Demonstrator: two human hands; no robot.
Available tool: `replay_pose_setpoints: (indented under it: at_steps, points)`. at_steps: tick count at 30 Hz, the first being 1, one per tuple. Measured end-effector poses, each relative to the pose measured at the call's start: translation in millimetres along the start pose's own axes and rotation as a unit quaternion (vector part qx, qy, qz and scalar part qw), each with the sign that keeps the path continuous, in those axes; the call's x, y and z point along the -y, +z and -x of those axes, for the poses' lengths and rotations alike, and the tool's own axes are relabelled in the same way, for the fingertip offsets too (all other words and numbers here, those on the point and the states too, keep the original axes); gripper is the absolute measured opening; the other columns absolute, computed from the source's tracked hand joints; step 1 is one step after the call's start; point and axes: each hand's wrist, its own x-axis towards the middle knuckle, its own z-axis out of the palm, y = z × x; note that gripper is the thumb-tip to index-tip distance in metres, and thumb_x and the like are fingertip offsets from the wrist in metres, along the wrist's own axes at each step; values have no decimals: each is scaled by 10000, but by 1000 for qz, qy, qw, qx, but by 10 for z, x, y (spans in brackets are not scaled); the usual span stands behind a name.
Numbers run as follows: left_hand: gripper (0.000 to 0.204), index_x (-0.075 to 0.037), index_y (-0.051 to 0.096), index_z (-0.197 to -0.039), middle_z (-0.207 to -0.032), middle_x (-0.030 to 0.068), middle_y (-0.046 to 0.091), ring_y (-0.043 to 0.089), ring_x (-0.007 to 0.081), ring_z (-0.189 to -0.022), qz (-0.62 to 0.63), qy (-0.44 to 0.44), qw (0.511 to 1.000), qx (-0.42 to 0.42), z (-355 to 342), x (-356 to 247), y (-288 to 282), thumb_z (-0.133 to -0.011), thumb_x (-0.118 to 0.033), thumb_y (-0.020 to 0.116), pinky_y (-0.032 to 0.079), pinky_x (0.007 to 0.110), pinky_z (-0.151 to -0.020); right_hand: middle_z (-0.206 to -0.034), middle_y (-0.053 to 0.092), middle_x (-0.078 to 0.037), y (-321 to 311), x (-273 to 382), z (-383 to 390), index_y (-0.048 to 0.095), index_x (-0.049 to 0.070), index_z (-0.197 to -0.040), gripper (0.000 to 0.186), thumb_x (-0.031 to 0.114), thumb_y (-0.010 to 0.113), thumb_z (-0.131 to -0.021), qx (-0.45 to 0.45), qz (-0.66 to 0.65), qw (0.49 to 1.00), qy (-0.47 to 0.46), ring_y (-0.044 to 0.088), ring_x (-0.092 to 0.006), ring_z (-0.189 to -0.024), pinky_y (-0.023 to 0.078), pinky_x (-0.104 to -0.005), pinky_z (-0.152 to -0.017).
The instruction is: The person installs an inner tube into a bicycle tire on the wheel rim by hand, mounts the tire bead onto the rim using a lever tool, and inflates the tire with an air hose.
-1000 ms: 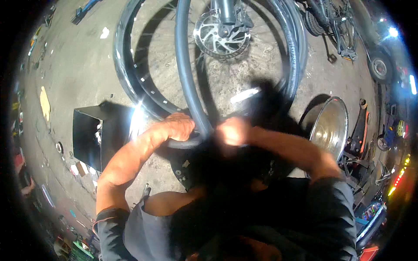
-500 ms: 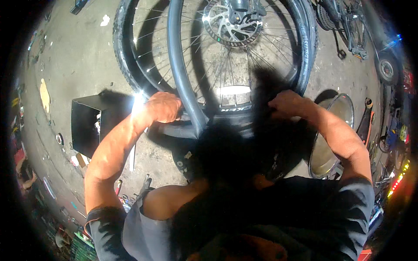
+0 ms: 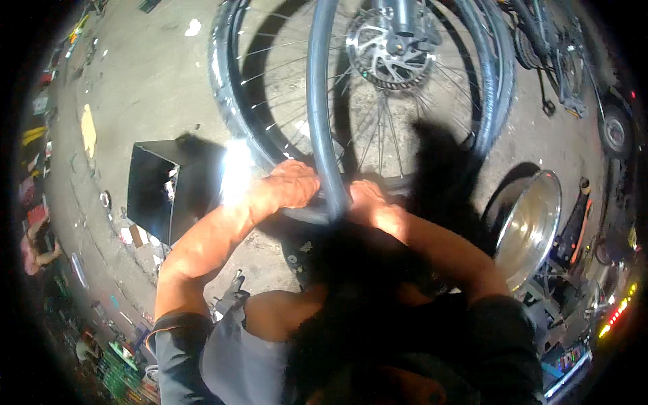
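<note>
1. A yellow scrap [image 3: 89, 131] lies on the floor [image 3: 155, 88].
2. A black box [image 3: 147, 192] stands near the left forearm, with white bits [image 3: 171, 182] at its opening.
3. The left hand [image 3: 294, 185], arm bent, is closed at the near edge of the wheel [image 3: 225, 81].
4. The grey tube [image 3: 319, 101] crosses in front of the spokes, coming down between the hands.
5. The right hand [image 3: 368, 201] curls close beside the tube; shadow hides whether it grips anything.
6. Beyond is the brake disc [image 3: 378, 62].
7. A shiny basin [image 3: 530, 233] sits right of the right forearm.
8. Farther right stands a bike [image 3: 557, 64].
</note>
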Motion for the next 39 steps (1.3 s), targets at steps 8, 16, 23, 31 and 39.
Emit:
replay_pose_setpoints:
  at_steps: [8, 16, 23, 31, 39]
  points:
    - [136, -89, 675, -785, -756, 100, 664, 642, 259, -806, -91, -27, 996, -4, 153, 132, -26, -693, -160, 604, 490, 376, -670, -1026, 567, -175, -364, -332, -125, 557, 17, -1074, 352, 185, 676, -789, -434, -124, 891, 48, 538, -330, -962, 436, -397, -837]
    - [756, 51, 396, -1265, -1118, 204, 538, 566, 330, -954, 159, -306, 581, -737, 259, 975, -335, -702, -281, 777, 436, 406, -884, -1218, 445, -215, -248, -28, -398, 383, 14, -1270, 766, 307, 768, -676, -487, -19, 863, 132, 389, -382, -1139, 307, -488, -962]
    - [589, 62, 428, -1114, -862, 136, 613, 578, 162, -712, 561, -181, 503, -632, 134, 1341, -225, -713, -172, 791, 494, 292, -608, -1023, 541, -143, -149, -43, -697, 399, -27, -1217, 616, 152, 715, -719, -408, -400, 797, 195, 519, -211, -947, 431, -336, -849]
    - [618, 63, 403, -1220, -1018, 140, 614, 606, 203, -871, 618, -194, 429, -630, -33, 843, 385, -741, -94, 760, 496, 324, -809, -947, 591, -257, -399, -429, -457, 424, 16, -1165, 567, 269, 618, -696, -365, -87, 865, 333, 561, -426, -940, 445, -449, -833]
    - [528, 68, 452, -1135, -940, 114, 619, 604, 163, -773, 669, -122, 372, -631, 54, 923, 206, -742, -104, 760, 518, 291, -694, -1149, 519, -281, -601, -316, -347, 354, -62, -1264, 705, 284, 637, -719, -313, -104, 907, 260, 498, -438, -1081, 407, -433, -942]
